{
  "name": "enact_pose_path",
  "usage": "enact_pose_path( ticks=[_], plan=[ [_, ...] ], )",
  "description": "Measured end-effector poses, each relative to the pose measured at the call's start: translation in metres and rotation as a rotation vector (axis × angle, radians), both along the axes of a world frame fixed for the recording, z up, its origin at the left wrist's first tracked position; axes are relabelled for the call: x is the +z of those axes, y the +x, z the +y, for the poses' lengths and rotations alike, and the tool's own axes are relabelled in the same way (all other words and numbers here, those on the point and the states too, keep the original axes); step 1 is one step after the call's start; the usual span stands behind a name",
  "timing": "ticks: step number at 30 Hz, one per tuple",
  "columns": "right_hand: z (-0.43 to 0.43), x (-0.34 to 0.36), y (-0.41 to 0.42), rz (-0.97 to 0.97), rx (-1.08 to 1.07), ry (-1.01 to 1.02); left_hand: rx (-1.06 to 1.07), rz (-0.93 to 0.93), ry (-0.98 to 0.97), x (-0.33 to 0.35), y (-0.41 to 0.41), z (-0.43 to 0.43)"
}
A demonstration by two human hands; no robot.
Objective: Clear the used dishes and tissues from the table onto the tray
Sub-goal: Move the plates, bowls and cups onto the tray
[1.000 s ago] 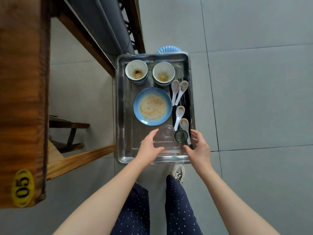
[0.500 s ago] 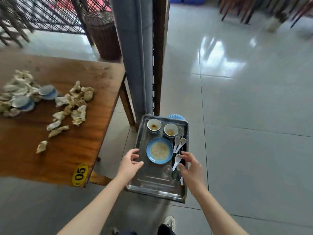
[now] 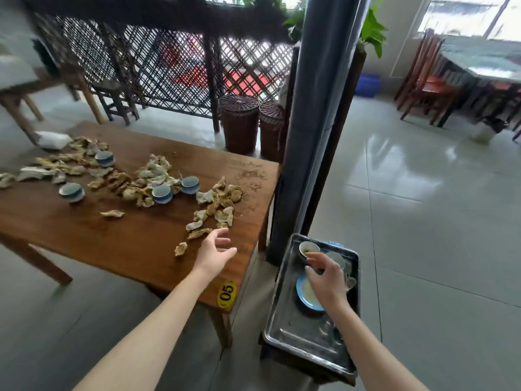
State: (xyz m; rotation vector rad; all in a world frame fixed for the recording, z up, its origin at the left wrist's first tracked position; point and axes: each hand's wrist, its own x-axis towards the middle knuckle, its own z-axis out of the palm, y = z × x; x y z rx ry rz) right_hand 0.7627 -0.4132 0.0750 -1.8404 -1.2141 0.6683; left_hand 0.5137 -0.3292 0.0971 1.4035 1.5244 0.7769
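Note:
A metal tray sits low at the right of a wooden table. It holds two small bowls, a blue plate and spoons partly hidden by my right hand, which hovers over it with loosely bent fingers and holds nothing. My left hand is open above the table's near right part, close to crumpled used tissues. Several small blue-and-white cups stand among the tissues.
A grey pillar rises just behind the tray. Two wicker baskets stand behind the table by a lattice screen. A yellow 05 tag marks the table's near edge. Chairs and another table are far right across tiled floor.
The view has lifted from the tray to the table. My left hand left the tray and reached over the table towards the tissues. My right hand rose above the tray.

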Motion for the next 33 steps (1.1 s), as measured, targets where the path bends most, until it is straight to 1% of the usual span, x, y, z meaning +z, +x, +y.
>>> enact_pose_path(
  ticks=[7,12,16,24,33],
  plan=[
    [0.02,0.021,-0.107,0.018,0.039,0.082,0.053,0.015,0.026,0.027,-0.112,0.002],
    [0.035,0.023,-0.176,0.026,0.087,0.093,0.094,0.037,0.059,0.031,-0.182,0.004],
    [0.051,0.025,-0.215,0.017,0.124,0.093,0.144,0.043,0.073,0.03,-0.226,0.007],
    [0.102,0.031,-0.272,0.02,0.169,0.098,0.188,0.027,0.08,0.028,-0.288,0.032],
    [0.188,0.018,-0.312,0.044,0.171,0.078,0.139,0.066,0.067,0.021,-0.318,0.107]
  ],
)
